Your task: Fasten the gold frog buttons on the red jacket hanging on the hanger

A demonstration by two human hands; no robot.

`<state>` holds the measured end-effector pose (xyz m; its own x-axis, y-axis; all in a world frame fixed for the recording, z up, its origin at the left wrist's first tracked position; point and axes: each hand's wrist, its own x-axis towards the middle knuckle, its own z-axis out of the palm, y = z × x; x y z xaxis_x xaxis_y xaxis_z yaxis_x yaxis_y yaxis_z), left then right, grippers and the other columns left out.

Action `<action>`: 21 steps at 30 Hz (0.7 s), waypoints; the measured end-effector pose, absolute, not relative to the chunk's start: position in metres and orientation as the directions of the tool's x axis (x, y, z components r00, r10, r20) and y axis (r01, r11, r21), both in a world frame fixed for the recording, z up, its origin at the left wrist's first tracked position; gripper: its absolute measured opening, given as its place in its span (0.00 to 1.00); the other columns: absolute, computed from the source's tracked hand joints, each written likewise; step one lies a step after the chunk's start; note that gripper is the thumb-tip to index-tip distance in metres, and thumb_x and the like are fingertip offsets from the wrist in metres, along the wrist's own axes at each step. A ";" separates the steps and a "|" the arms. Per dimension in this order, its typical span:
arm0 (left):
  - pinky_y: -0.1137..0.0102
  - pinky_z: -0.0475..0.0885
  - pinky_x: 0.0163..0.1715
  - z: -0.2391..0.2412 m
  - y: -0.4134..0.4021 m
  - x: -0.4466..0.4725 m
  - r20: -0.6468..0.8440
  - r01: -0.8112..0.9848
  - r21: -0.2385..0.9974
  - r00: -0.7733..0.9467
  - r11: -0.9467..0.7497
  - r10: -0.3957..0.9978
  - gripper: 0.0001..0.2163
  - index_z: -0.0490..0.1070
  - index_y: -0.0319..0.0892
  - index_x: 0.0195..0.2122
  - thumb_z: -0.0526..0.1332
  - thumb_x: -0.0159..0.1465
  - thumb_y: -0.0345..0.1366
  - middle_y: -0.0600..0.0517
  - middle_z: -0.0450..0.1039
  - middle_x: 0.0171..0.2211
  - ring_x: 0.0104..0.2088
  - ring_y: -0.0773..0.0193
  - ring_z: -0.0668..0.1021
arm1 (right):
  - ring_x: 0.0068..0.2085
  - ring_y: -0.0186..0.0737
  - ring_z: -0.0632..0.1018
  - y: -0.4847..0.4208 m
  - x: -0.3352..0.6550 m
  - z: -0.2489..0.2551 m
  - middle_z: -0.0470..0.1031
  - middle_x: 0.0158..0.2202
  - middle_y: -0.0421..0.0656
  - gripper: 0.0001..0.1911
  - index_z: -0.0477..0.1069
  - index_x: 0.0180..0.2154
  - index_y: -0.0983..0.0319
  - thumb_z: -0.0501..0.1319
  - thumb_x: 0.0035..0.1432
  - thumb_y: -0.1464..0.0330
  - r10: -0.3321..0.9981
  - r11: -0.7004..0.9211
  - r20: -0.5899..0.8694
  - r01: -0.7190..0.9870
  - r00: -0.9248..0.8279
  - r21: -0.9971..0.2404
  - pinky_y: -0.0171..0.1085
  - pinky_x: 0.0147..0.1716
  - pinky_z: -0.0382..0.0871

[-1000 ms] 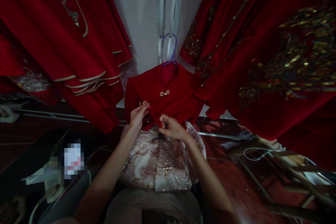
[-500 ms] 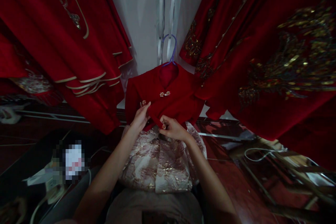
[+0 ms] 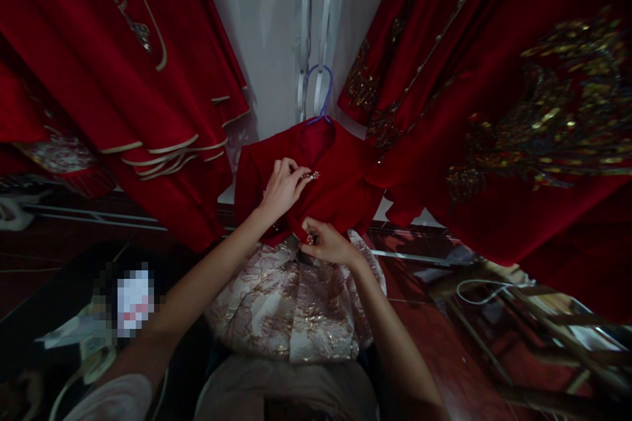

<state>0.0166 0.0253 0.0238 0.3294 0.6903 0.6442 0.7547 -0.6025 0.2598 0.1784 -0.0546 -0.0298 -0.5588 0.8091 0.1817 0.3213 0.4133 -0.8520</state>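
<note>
A small red jacket [image 3: 340, 191] hangs in front of me on a purple hanger [image 3: 326, 92]. Below it spreads a patterned, pale pink and gold skirt [image 3: 306, 316]. My left hand [image 3: 284, 189] is closed at the chest, thumb and fingers pinching the upper beaded clasp [image 3: 315, 175]. Lower down, my right hand [image 3: 323, 241] pinches the jacket's front edge beside another beaded clasp [image 3: 310, 239]. The left hand covers part of the upper clasp, and the exact grip of the right fingertips is partly hidden.
Long red garments [image 3: 162, 92] with pale piping hang at left. More red garments [image 3: 494, 210] with gold sequin embroidery hang at right. A wooden rack-like frame [image 3: 494, 335] with a white cord stands at lower right. A blurred-out white item [image 3: 134, 302] lies at lower left.
My left hand has moved up and right from the jacket's left front to the upper clasp and pinches it. My right hand has stayed at the lower edge.
</note>
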 end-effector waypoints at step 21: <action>0.54 0.56 0.62 0.046 0.051 0.007 0.560 0.553 -0.136 0.727 -0.822 0.397 0.08 0.70 0.41 0.38 0.51 0.67 0.33 0.52 0.72 0.32 0.38 0.63 0.74 | 0.41 0.40 0.71 -0.043 0.193 0.006 0.71 0.37 0.43 0.10 0.69 0.38 0.59 0.62 0.57 0.61 0.890 0.447 0.311 0.498 -0.335 -0.743 0.42 0.43 0.69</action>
